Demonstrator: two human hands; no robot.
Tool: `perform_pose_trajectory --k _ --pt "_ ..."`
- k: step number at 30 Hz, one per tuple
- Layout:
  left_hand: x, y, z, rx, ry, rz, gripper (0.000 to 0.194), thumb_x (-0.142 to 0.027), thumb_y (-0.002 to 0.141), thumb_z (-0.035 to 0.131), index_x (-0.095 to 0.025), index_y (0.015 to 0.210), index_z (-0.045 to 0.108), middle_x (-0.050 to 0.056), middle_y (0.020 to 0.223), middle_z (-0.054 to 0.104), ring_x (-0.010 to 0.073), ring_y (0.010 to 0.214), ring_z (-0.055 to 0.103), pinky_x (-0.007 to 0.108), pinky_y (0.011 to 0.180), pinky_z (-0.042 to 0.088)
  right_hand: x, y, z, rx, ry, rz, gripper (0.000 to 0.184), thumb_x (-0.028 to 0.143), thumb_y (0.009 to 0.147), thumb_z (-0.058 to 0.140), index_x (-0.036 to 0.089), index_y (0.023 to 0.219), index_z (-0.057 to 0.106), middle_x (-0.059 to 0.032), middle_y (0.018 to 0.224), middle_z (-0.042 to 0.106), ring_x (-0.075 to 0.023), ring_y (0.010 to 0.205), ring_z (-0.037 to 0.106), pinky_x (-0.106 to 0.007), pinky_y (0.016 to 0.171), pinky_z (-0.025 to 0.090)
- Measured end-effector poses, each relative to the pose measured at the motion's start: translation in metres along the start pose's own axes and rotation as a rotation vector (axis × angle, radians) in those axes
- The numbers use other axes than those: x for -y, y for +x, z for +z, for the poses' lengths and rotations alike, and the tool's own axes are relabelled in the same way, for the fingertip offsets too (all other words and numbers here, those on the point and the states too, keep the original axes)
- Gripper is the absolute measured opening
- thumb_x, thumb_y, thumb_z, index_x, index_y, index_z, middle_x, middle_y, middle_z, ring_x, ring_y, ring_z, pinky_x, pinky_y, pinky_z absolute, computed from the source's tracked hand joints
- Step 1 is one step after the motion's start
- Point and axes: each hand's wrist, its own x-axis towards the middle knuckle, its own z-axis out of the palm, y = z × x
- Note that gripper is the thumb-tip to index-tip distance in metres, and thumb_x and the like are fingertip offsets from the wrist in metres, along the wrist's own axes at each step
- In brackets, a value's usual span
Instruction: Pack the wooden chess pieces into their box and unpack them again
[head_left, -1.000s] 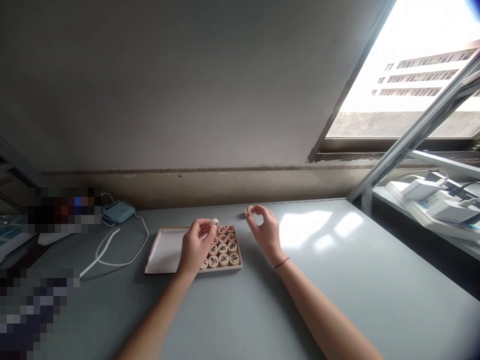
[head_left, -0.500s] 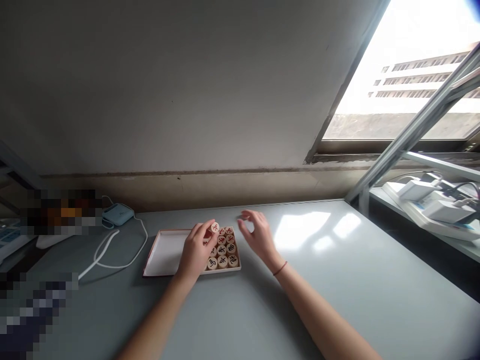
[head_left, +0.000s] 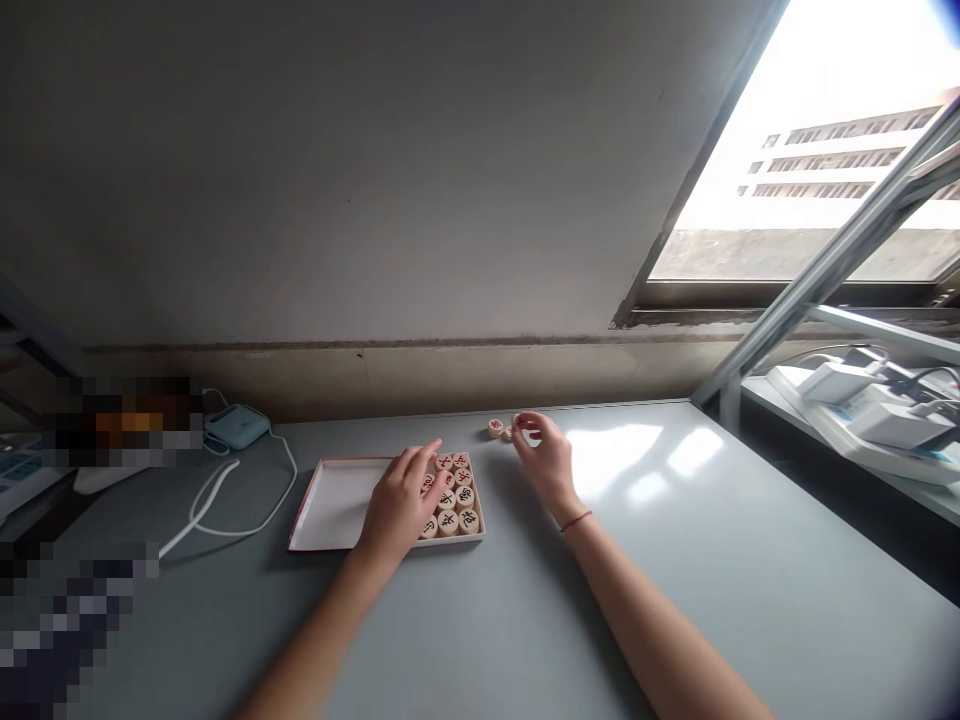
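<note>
Right of centre, the right hand (head_left: 549, 460), hold unclear, likely needed lightness beside round beige wooden discs (head_left: 495, 428), the left hand (head_left: 396, 503) spread.

head camera | on the person's head | faces forward, down | near desk (head_left: 495, 620), lower half | wall (head_left: 360, 180), upper half | window (head_left: 795, 190), upper right

Blue device (head_left: 238, 427); white cable (head_left: 202, 508)

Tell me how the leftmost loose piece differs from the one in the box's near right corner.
The loose piece bears a red character; the corner piece bears a black one. The loose piece lies on the table outside the box; the corner piece sits inside. Both are round, pale and character side up.
</note>
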Motion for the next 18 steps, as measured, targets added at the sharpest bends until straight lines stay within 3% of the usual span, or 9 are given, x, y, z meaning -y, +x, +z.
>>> perform_pose_trajectory --k 5,10,18 --pt "0.000 0.000 -0.001 0.030 0.006 -0.042 0.028 -0.021 0.091 0.047 -0.023 0.118 0.055 0.005 0.103 0.066 0.0188 0.093 0.065 0.031 0.080 0.054 -0.033 0.007 0.001 0.082 -0.199 0.044 0.025 0.039 0.082 0.050 0.021 0.093 0.061 -0.0063 0.086 0.070 -0.0209 0.077 0.063 -0.033 0.070 0.049" --pt "-0.001 0.002 -0.003 0.047 0.014 -0.094 0.026 -0.022 0.090 0.047 -0.021 0.114 0.058 0.004 0.104 0.068 0.0192 0.094 0.066 0.030 0.079 0.055 -0.033 0.002 0.006 0.147 -0.316 -0.037 0.016 0.032 0.081 0.049 0.023 0.085 0.062 -0.0049 0.083 0.069 -0.0213 0.079 0.058 -0.032 0.073 0.044" --pt "0.005 0.004 -0.003 0.099 0.027 -0.169 0.022 -0.023 0.090 0.046 -0.022 0.106 0.061 0.003 0.101 0.069 0.0176 0.087 0.067 0.028 0.076 0.052 -0.036 0.004 0.008 0.148 -0.367 -0.035 0.015 0.028 0.080 0.049 0.024 0.090 0.059 -0.0049 0.079 0.067 -0.0235 0.080 0.055 -0.032 0.070 0.042"
